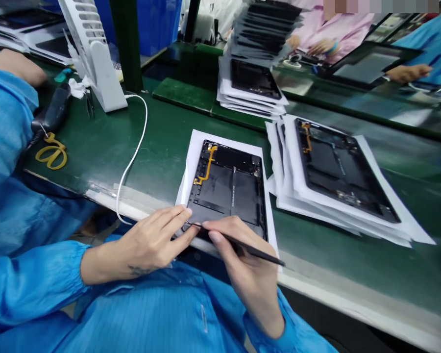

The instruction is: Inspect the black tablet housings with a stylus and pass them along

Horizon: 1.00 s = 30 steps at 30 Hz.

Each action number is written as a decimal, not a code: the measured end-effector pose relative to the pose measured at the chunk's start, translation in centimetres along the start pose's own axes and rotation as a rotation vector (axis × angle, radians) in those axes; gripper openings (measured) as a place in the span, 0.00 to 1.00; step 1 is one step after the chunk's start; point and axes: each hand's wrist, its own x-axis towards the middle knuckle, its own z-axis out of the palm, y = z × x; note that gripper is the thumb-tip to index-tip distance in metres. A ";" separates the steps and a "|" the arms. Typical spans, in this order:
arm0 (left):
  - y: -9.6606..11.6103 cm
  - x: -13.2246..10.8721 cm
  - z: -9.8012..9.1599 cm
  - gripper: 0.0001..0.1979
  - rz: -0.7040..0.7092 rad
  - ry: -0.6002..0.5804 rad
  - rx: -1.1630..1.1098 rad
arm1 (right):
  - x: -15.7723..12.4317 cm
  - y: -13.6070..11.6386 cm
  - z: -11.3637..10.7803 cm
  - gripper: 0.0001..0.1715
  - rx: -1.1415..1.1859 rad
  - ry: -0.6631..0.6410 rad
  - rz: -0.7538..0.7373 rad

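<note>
My right grip [242, 274] pinches a slim black stylus [253, 250] at the near edge of a black tablet housing [226, 191], which lies on a white paper sheet [195, 166] on the green surface [132, 147]. My left grip [150, 240] rests fingers-together on that edge; I cannot tell whether it pinches. An amber flex cable [206, 166] already looks fitted.

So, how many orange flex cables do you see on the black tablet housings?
2: one orange cable on the front black housing, one on the right stack's top housing. More may be hidden.

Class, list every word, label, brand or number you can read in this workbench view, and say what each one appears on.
No word, label, brand or number can be read.
Any small marks on the nearer open tablet housing and the farther open tablet housing are too small and blurred to read.
</note>
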 end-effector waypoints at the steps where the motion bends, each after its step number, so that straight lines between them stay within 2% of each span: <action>1: 0.1 -0.1 0.1 0.14 -0.014 -0.008 -0.005 | 0.4 0.1 0.2 0.09 0.002 -0.015 0.015; 10: 0.5 -0.2 0.4 0.14 -0.039 0.007 -0.003 | 0.8 0.3 0.4 0.09 -0.035 -0.083 0.005; 18: -1.8 0.1 -0.4 0.14 0.014 0.060 -0.129 | 1.1 0.2 0.2 0.09 -0.071 -0.154 -0.062; 23: -1.7 0.9 -0.5 0.10 0.057 0.023 -0.042 | 0.3 0.6 -1.1 0.10 -0.089 -0.110 -0.047; 27: -1.4 0.9 -0.5 0.09 0.045 0.014 -0.019 | -0.8 0.9 -2.6 0.09 -0.144 -0.058 0.026; 30: -1.4 1.0 -0.6 0.09 0.033 0.014 -0.019 | -1.6 0.8 -2.9 0.10 -0.163 -0.055 0.019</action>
